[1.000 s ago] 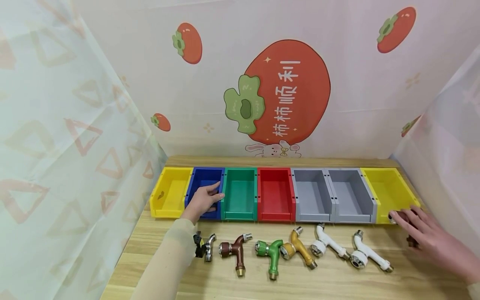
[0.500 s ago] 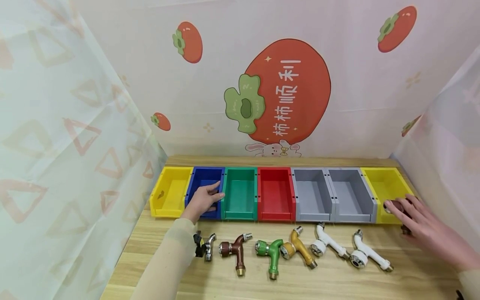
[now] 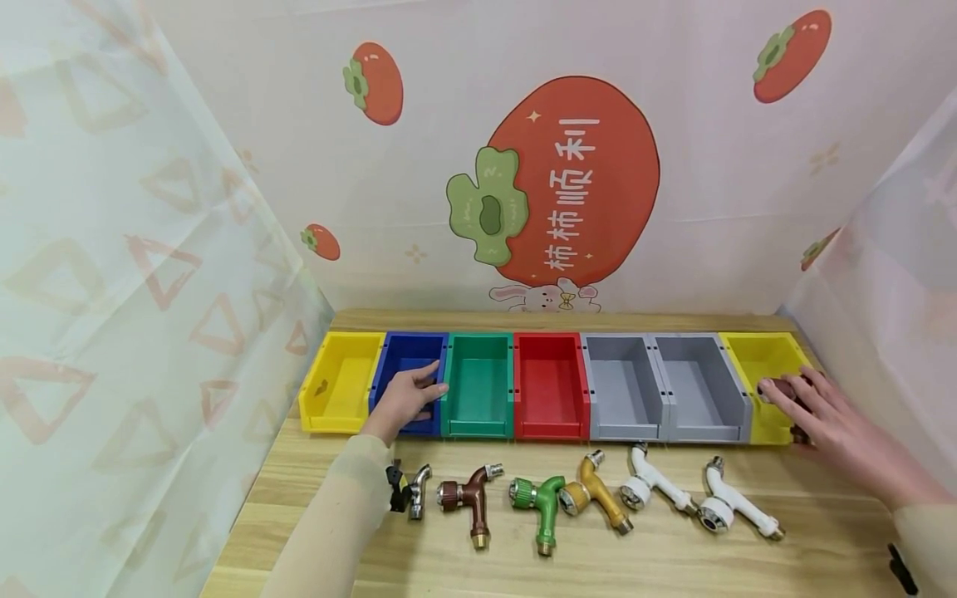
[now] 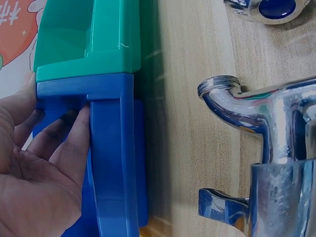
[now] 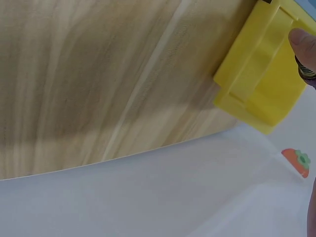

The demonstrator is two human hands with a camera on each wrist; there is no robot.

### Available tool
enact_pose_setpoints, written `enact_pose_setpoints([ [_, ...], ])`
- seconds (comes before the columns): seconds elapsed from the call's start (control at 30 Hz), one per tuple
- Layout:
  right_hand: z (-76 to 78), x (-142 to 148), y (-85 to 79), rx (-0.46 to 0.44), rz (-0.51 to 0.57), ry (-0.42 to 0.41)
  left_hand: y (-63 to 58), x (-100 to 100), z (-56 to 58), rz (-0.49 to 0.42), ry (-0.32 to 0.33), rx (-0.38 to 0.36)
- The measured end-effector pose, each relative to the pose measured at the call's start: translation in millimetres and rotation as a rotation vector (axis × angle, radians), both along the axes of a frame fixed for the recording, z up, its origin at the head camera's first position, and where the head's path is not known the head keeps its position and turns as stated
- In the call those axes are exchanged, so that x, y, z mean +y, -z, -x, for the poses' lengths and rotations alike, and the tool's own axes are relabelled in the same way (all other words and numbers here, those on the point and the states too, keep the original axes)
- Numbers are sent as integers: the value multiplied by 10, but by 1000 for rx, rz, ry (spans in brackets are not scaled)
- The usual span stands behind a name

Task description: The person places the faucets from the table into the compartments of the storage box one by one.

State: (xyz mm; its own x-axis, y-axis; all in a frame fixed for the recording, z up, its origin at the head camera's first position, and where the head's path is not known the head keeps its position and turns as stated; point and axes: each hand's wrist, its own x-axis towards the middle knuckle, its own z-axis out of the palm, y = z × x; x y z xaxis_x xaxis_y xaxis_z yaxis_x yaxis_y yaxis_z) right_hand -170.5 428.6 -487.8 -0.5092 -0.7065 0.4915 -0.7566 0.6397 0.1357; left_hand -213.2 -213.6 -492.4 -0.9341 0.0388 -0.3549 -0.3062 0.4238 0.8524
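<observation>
My left hand [image 3: 404, 403] is at the blue bin [image 3: 379, 382], its fingers inside and its thumb near the rim shared with the green bin [image 3: 478, 428]. In the left wrist view, the fingers [image 4: 74, 143] reach under the blue bin's side rim, seeming to grip that wall. My right hand [image 3: 830, 419] grips a dark brown faucet [image 3: 777, 389] over the front of the right yellow bin [image 3: 763, 353]. The hand hides much of this faucet; only a threaded end [image 5: 307, 74] shows in the right wrist view. A chrome faucet [image 4: 284, 123] lies near the left hand.
Other faucets lie before the bins: brown [image 3: 477, 502], green [image 3: 547, 511], yellow-orange [image 3: 598, 494] and two white, one at the right [image 3: 740, 502]. A left yellow bin [image 3: 314, 407], a red bin [image 3: 551, 429] and two grey bins [image 3: 624, 432] complete the row. Printed sheets [image 3: 419, 274] enclose the table.
My right hand has carried the brown faucet left and farther back, from the right yellow bin's front corner to over its front part. The left hand stays at the blue bin.
</observation>
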Motion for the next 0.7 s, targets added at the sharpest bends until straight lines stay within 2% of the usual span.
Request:
enact_pose_setpoints([
  [0.33, 165, 14, 23, -37, -4, 24, 18, -11, 10, -9, 0, -5],
  [0.7, 280, 38, 104, -42, -9, 60, 19, -19, 15, -5, 6, -5],
])
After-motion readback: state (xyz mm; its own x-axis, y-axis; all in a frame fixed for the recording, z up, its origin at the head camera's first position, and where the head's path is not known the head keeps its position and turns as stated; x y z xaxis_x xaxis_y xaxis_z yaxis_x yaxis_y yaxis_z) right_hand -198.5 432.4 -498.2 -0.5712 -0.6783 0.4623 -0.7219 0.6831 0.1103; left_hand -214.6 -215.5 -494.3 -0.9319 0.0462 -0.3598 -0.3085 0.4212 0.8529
